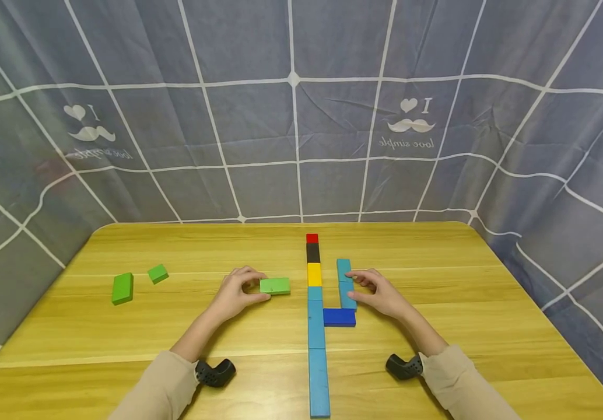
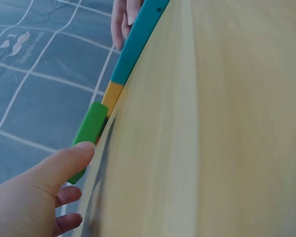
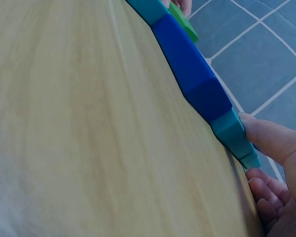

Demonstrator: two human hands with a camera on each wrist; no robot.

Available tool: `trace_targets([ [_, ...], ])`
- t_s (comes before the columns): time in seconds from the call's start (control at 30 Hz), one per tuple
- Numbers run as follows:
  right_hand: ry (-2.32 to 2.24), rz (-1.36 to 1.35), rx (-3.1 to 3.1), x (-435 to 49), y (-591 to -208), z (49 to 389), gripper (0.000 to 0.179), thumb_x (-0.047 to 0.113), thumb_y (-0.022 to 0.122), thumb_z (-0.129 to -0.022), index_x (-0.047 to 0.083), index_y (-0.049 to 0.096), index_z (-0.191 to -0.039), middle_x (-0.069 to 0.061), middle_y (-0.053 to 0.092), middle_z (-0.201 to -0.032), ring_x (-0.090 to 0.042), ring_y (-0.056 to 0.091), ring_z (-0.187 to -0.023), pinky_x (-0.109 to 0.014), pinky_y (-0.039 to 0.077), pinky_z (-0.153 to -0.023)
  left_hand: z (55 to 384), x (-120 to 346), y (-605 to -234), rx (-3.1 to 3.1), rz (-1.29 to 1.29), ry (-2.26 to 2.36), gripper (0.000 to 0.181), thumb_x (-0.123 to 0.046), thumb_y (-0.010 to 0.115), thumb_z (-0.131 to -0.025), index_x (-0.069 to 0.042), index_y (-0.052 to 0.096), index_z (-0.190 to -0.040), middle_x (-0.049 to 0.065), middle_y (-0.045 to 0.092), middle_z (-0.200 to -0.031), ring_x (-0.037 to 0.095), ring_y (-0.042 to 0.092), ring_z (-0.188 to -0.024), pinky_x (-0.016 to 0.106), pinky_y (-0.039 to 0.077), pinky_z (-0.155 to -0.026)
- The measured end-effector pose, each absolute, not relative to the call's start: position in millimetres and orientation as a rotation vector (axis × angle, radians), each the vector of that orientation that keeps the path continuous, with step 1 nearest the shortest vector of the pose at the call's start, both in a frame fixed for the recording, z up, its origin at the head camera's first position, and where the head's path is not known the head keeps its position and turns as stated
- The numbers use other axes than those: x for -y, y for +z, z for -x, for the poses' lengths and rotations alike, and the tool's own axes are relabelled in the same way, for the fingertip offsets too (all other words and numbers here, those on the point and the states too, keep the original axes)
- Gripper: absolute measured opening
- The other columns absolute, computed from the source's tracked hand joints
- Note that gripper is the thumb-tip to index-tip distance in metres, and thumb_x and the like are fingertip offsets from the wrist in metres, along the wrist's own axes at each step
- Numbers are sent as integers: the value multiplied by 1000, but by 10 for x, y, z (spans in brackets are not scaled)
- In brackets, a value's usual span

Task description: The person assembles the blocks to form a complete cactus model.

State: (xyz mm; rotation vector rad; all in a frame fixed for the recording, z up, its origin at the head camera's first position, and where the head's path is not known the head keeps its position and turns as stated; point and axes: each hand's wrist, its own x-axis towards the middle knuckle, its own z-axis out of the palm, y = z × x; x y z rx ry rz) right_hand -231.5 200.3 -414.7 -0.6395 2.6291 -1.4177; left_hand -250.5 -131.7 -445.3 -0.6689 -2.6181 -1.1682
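Observation:
My left hand [image 1: 234, 296] pinches a green rectangular block [image 1: 275, 286] between thumb and fingers, left of a long line of blocks. My right hand [image 1: 385, 296] touches the right side of two light blue blocks, a far one [image 1: 343, 270] and a near one [image 1: 347, 296], set end to end. In the right wrist view the thumb [image 3: 269, 136] presses the side of the light blue piece [image 3: 233, 133]. A dark blue block [image 1: 339, 317] lies crosswise between the line and the near light blue block.
The line runs away from me: light blue blocks [image 1: 317, 373], then yellow [image 1: 314, 275], black [image 1: 313, 252] and red [image 1: 312, 238]. A green block [image 1: 122, 289] and a smaller green one [image 1: 157, 273] lie left on the wooden table [image 1: 217, 245]. A grey curtain [image 1: 249, 128] hangs behind.

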Motion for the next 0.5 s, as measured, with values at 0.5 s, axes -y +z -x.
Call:
trace_targets([
  [0.5,-1416,642,-2628,-2001,-4142,2312,41,4,62,-86,-7,51,-123,-23,48,-109,-33,42,-97,-43,36,-83,2624,1056,-4504,2670,752,-1096,33,-26,77,-72,-13,69,-101,-4,58,-92,18,45,-87,40,25,-79],
])
